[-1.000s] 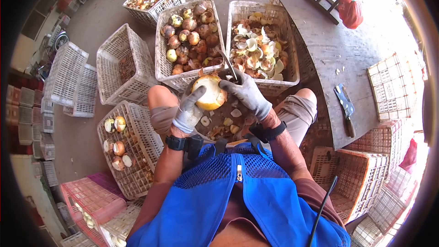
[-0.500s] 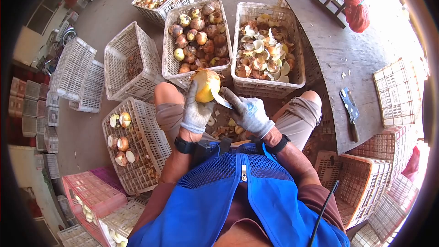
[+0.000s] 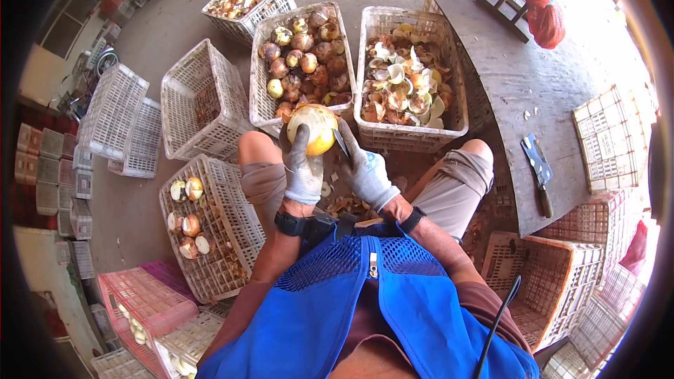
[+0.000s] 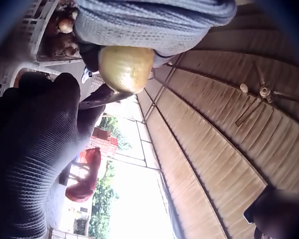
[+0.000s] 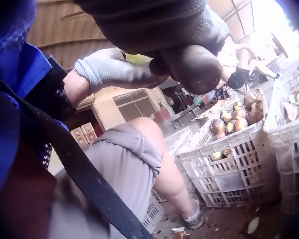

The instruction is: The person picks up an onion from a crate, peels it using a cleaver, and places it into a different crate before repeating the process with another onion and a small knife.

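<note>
A partly peeled onion (image 3: 317, 126), pale on top with brown skin along its far edge, is in my gloved left hand (image 3: 304, 165), the thumb lying across it. In my gloved right hand (image 3: 366, 168) I grip a knife (image 3: 341, 142), its blade at the onion's right side. Seen from the left wrist, the blade (image 4: 105, 101) runs along the underside of the yellowish onion (image 4: 125, 69). The rounded handle end (image 5: 199, 68) pokes out of the right fist in the right wrist view.
Ahead stand a crate of onions (image 3: 254, 91) and a crate of peelings (image 3: 365, 109). Several trimmed onions (image 3: 189, 226) rest on an upturned crate (image 3: 228, 200) at left. A cleaver (image 3: 537, 168) lies on the dark board (image 3: 491, 63) at right. Scraps litter the floor between my legs.
The onion has been turned in the left hand, so a pale side now faces up. The knife swung down from pointing away to lie against the onion's right side.
</note>
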Available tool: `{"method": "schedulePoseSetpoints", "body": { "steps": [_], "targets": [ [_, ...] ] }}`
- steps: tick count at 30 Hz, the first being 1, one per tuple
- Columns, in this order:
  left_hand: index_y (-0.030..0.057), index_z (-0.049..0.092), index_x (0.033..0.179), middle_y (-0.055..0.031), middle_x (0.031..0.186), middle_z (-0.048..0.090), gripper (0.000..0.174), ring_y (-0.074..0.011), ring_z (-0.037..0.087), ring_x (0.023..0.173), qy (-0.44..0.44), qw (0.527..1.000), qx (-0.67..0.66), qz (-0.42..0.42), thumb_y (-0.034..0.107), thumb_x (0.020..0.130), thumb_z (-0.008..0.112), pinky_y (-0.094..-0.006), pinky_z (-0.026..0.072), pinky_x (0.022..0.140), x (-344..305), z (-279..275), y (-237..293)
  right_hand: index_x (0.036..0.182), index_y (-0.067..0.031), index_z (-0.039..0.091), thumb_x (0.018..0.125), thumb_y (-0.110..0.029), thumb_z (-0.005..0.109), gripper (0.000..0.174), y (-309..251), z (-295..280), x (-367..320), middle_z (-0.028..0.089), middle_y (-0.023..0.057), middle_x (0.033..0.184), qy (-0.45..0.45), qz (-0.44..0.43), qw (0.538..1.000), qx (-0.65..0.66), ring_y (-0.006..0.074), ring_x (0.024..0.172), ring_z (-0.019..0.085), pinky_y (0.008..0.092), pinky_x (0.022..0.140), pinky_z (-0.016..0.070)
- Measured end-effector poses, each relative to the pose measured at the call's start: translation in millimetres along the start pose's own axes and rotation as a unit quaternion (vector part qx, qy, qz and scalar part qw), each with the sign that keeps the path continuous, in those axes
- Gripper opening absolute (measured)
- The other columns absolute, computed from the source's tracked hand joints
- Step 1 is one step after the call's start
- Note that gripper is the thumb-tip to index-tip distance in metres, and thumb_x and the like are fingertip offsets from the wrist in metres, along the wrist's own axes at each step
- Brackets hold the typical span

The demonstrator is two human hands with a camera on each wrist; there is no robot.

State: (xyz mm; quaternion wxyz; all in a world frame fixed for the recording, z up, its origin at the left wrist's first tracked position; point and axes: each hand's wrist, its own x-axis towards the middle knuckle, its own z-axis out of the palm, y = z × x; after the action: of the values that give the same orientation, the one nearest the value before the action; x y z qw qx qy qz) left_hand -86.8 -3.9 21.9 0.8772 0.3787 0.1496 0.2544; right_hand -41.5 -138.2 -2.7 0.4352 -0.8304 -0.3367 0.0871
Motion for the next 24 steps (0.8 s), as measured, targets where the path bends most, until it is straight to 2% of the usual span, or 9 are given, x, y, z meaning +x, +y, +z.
{"method": "schedulePoseSetpoints", "body": {
  "steps": [1,5,11,14,17,18,20,21,24],
  "targets": [
    [0.0073,0.044,0.128,-0.0089,0.122,0.054,0.047,-0.0202,0.056,0.111,0.001,1.000,-0.001,-0.001,0.023,0.088,0.065,-0.0341,0.0475,0.096,0,1,2,0.150,-0.0169,0.016,0.080,-0.015,0.060,0.082,0,3,2,0.064,0.0240,0.092,-0.019,0.028,0.999,0.021,0.0374,0.079,0.065,0.0450,0.066,0.0516],
    [0.0060,0.044,0.128,-0.0087,0.121,0.055,0.048,-0.0201,0.056,0.111,0.007,1.000,0.004,-0.027,0.023,0.089,0.065,-0.0340,0.0474,0.095,3,-6,4,0.148,-0.0167,0.025,0.080,-0.008,0.055,0.075,5,13,6,0.064,0.0269,0.092,0.059,-0.036,0.987,0.146,0.0395,0.082,0.065,0.0426,0.073,0.0523],
    [0.0041,0.049,0.125,-0.0087,0.118,0.058,0.044,-0.0195,0.058,0.108,-0.006,0.997,-0.002,-0.072,0.025,0.090,0.064,-0.0326,0.0498,0.090,8,-12,3,0.145,-0.0155,0.033,0.080,-0.008,0.054,0.069,5,3,5,0.065,0.0231,0.095,-0.057,0.168,0.927,0.331,0.0281,0.079,0.066,0.0354,0.078,0.0510],
    [0.0039,0.051,0.124,-0.0096,0.118,0.060,0.043,-0.0197,0.059,0.107,-0.008,0.991,-0.032,-0.131,0.027,0.090,0.063,-0.0326,0.0506,0.089,11,-17,5,0.145,-0.0170,0.035,0.080,-0.008,0.055,0.068,13,8,5,0.064,0.0193,0.081,0.037,0.032,0.961,0.274,0.0231,0.065,0.062,0.0358,0.070,0.0517],
    [0.0048,0.051,0.125,-0.0096,0.118,0.060,0.043,-0.0190,0.060,0.105,-0.027,0.975,-0.092,-0.198,0.029,0.090,0.062,-0.0308,0.0519,0.085,18,-37,0,0.147,-0.0175,0.030,0.080,-0.010,0.057,0.072,7,-15,7,0.064,0.0189,0.076,-0.073,0.089,0.969,0.218,0.0269,0.063,0.064,0.0390,0.067,0.0526],
    [0.0053,0.051,0.125,-0.0094,0.117,0.060,0.044,-0.0185,0.061,0.104,-0.038,0.968,-0.115,-0.221,0.029,0.091,0.062,-0.0298,0.0524,0.083,20,-44,-3,0.147,-0.0168,0.027,0.080,-0.010,0.057,0.073,10,-12,3,0.065,0.0196,0.077,-0.050,0.055,0.984,0.164,0.0290,0.065,0.065,0.0400,0.066,0.0527],
    [0.0039,0.048,0.127,-0.0115,0.120,0.059,0.048,-0.0208,0.060,0.106,-0.007,0.980,-0.089,-0.176,0.032,0.091,0.061,-0.0345,0.0516,0.088,16,-31,-5,0.148,-0.0153,0.022,0.080,-0.012,0.059,0.077,10,-7,-5,0.065,0.0210,0.078,-0.006,-0.013,0.999,0.052,0.0331,0.070,0.066,0.0420,0.066,0.0530],
    [0.0032,0.047,0.128,-0.0125,0.121,0.059,0.050,-0.0220,0.059,0.108,0.009,0.985,-0.077,-0.153,0.034,0.091,0.060,-0.0368,0.0512,0.091,14,-25,-6,0.148,-0.0144,0.020,0.080,-0.013,0.059,0.079,11,-6,-8,0.065,0.0212,0.079,-0.030,-0.010,0.999,0.031,0.0347,0.071,0.066,0.0431,0.066,0.0529],
    [0.0077,0.050,0.126,-0.0063,0.116,0.061,0.043,-0.0144,0.062,0.100,0.009,0.988,-0.024,-0.149,0.031,0.092,0.060,-0.0237,0.0529,0.072,7,-19,-5,0.148,-0.0113,0.016,0.079,-0.015,0.060,0.082,-2,-16,-11,0.065,0.0215,0.079,-0.056,-0.007,0.998,-0.010,0.0366,0.069,0.065,0.0450,0.062,0.0525]
  ]
}}
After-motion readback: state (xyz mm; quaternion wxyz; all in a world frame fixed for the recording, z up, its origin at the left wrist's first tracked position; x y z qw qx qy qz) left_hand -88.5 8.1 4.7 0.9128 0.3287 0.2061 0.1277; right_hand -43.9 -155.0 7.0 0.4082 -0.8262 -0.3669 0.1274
